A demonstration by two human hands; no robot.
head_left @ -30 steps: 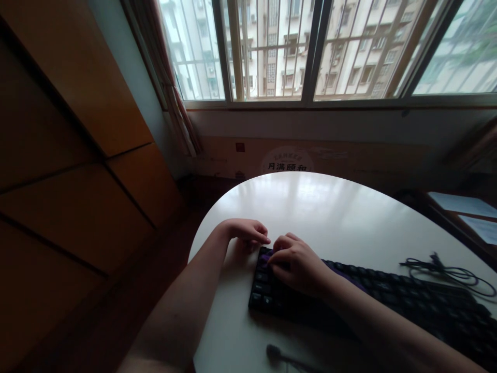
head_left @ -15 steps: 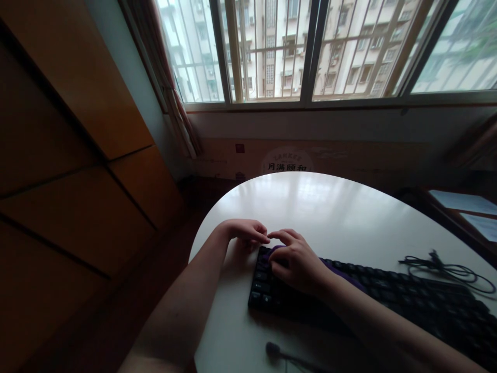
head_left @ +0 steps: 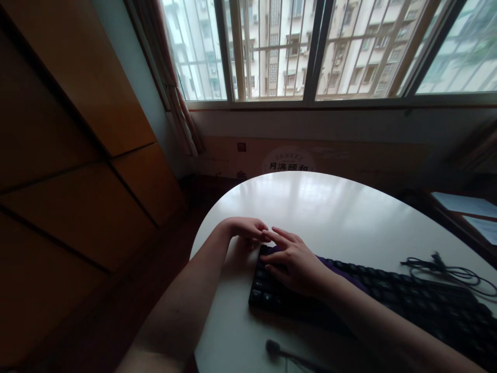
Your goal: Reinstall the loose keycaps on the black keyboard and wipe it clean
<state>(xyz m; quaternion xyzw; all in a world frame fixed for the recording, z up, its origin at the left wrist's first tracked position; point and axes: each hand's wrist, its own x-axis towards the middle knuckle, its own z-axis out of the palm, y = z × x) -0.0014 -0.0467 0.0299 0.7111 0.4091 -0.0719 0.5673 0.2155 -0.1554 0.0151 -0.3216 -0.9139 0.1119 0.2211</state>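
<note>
A black keyboard (head_left: 380, 290) lies slanted across the white table, its left end under my right hand (head_left: 297, 261). The fingers of that hand are spread and stretched leftward over the corner keys. Beneath its palm and wrist lies a purple cloth (head_left: 344, 273), partly covered and spread along the top rows of keys. My left hand (head_left: 250, 229) is bent down at the wrist beside the keyboard's top left corner, with its fingers curled; what they hold, if anything, is hidden. Fingertips of the right hand reach the left hand's fingertips, seemingly touching.
A small dark brush-like tool (head_left: 274, 348) lies near the front of the white table (head_left: 310, 207). A coiled black cable (head_left: 442, 269) rests at the right, behind the keyboard. Papers (head_left: 466, 203) lie on a dark surface beyond the table. A wooden cabinet (head_left: 128, 176) stands at left.
My right hand has gone from bunched fingers on the purple cloth to fingers spread and reaching left to the left hand. The left hand stays in place.
</note>
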